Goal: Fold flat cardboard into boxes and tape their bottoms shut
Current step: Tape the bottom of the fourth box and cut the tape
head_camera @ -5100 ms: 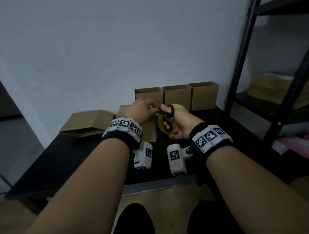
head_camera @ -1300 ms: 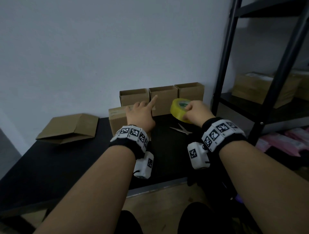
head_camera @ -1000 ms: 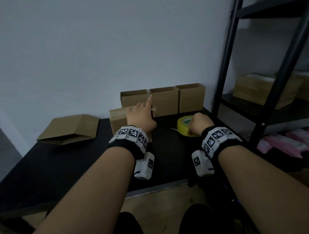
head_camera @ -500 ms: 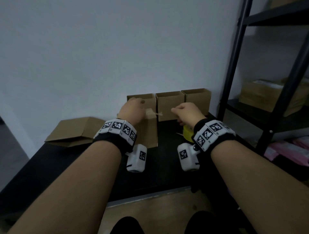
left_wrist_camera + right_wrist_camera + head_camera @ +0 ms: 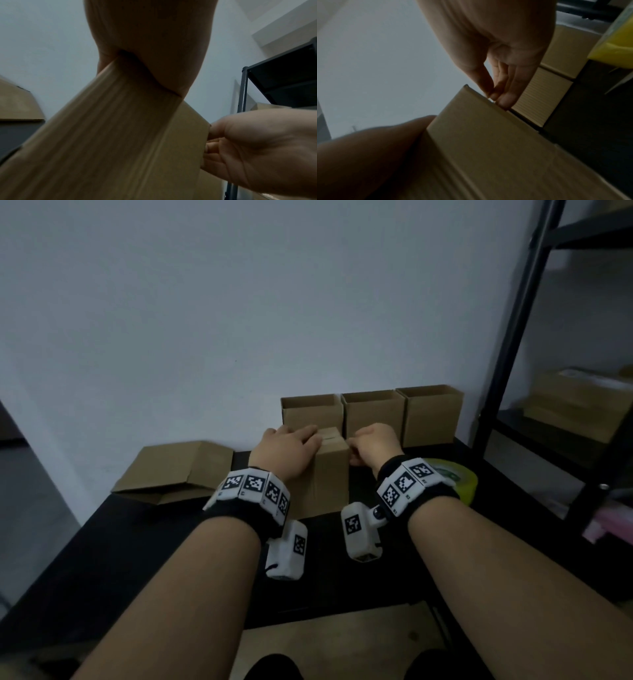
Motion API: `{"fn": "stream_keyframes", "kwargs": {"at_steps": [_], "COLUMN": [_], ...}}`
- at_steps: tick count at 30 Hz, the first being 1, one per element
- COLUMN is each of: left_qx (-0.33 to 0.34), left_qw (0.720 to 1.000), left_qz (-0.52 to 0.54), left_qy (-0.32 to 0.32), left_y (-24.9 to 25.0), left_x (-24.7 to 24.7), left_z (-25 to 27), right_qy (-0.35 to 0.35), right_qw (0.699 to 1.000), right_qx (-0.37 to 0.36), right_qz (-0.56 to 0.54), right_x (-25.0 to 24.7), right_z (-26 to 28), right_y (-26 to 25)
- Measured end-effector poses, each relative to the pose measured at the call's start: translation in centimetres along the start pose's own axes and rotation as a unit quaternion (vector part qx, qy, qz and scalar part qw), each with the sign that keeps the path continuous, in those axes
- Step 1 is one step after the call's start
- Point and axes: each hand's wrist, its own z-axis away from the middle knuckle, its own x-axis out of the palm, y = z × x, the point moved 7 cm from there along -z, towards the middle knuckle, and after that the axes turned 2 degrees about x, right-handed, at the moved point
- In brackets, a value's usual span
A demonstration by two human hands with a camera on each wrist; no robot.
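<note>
A brown cardboard box (image 5: 329,477) stands upright on the black table (image 5: 137,559), its closed end up. My left hand (image 5: 294,445) lies flat on that top and presses it, fingers reaching across; in the left wrist view the palm (image 5: 150,47) covers the box's top corner (image 5: 120,135). My right hand (image 5: 356,451) holds the box's upper right edge, thumb above and curled fingers (image 5: 211,147) against the side. In the right wrist view its fingertips (image 5: 503,101) meet at the box's edge (image 5: 488,148). No tape strip shows clearly.
Three open-topped boxes (image 5: 373,416) stand in a row against the wall behind. A flat folded carton (image 5: 174,470) lies at the left. The yellow tape roll (image 5: 455,479) sits right of my right wrist. A black metal shelf (image 5: 507,371) with more cartons rises at the right.
The box went from lying on its side to standing upright. My right hand left the tape roll on the table and came to the box's upper right edge. My left hand now presses the top.
</note>
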Motion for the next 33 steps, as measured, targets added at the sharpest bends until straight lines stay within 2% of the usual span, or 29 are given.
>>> {"fn": "stream_keyframes", "kwargs": {"at_steps": [5,13,16,18,20,22,24,27,28,32,33], "left_qx": [0.011,0.033,0.024,-0.037,-0.098,-0.142,-0.186,-0.227,-0.230,-0.245,-0.255], "left_qw": [1.000,0.999,0.998,0.985,0.952,0.908,0.851,0.749,0.724,0.672,0.676], "left_qz": [0.005,-0.003,0.053,0.167,0.288,0.387,0.480,0.618,0.647,0.693,0.684], "left_qy": [-0.002,0.012,0.010,0.017,0.037,0.068,0.100,0.078,0.071,0.090,0.099], "left_y": [0.0,-0.1,-0.7,-1.6,-2.6,-3.5,-4.7,-5.4,-5.3,-4.9,-4.9], "left_x": [0.3,0.6,1.2,1.1,0.9,0.6,1.0,3.4,4.0,5.0,4.8], "left_z": [-0.2,-1.0,-1.5,-1.4,-1.2,-0.7,-0.1,0.6,0.7,0.8,0.9], "right_qy": [-0.003,-0.083,-0.052,-0.001,0.042,0.051,0.040,0.031,0.032,0.038,0.040], "right_qw": [0.996,0.990,0.992,0.992,0.989,0.984,0.977,0.971,0.972,0.979,0.980], "right_qx": [0.023,0.091,0.069,0.010,-0.050,-0.110,-0.145,-0.158,-0.156,-0.134,-0.131], "right_qz": [0.091,0.075,0.095,0.126,0.135,0.131,0.153,0.178,0.171,0.145,0.141], "right_x": [0.9,1.6,1.5,1.0,0.5,0.5,1.0,1.5,1.5,1.2,1.1], "right_z": [-0.8,-0.8,-0.8,-0.9,-0.4,0.6,1.8,2.3,2.1,1.4,1.4], "right_y": [0.2,1.3,1.5,0.6,-0.8,-2.1,-2.6,-2.2,-2.1,-1.7,-1.6]}}
